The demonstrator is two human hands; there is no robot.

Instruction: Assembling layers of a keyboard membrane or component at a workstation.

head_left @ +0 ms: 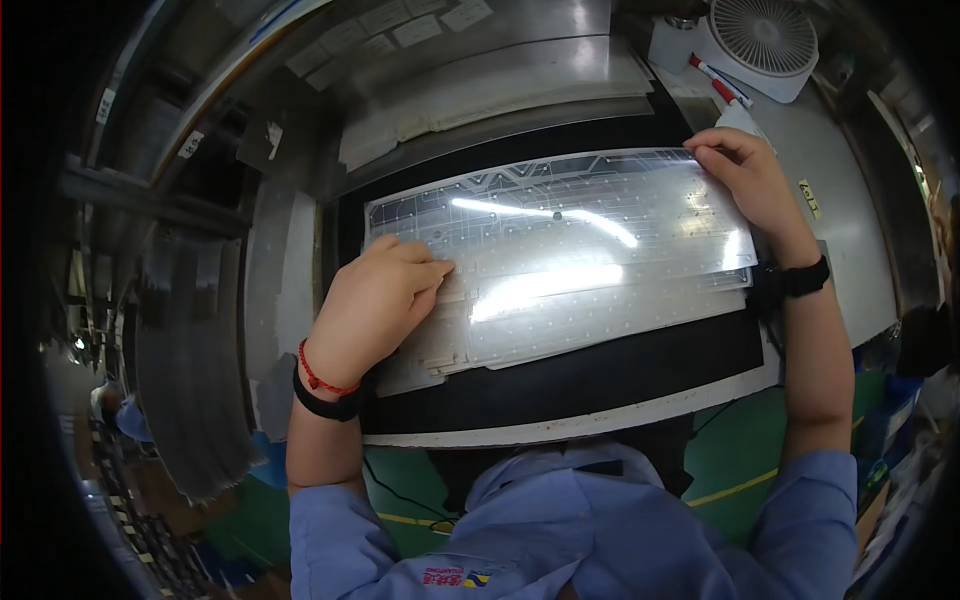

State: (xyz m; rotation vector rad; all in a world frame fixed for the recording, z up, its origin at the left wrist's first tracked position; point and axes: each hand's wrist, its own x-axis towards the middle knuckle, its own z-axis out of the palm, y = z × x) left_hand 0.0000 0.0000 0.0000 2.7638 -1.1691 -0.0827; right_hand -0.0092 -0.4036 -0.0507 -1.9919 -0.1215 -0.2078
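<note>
Circuit sheet point(560, 240) laid over sheet stack point(600, 325) on black mat point(560, 388); lower edges not yet flush. Right hand point(748, 185) pinches upper right corner; left hand point(378, 295) at left edge, can't tell its grip.

Blue shirt point(630, 530), chest emblem point(477, 580); two black wristbands point(805, 277); red braided bracelet point(318, 381) on left.

Mid-frame, white glare point(606, 229) hides part of the patterned sheet point(660, 200); the left hand point(380, 295) covers some of its left edge. The bottom border crops the blue shirt point(620, 530).
</note>
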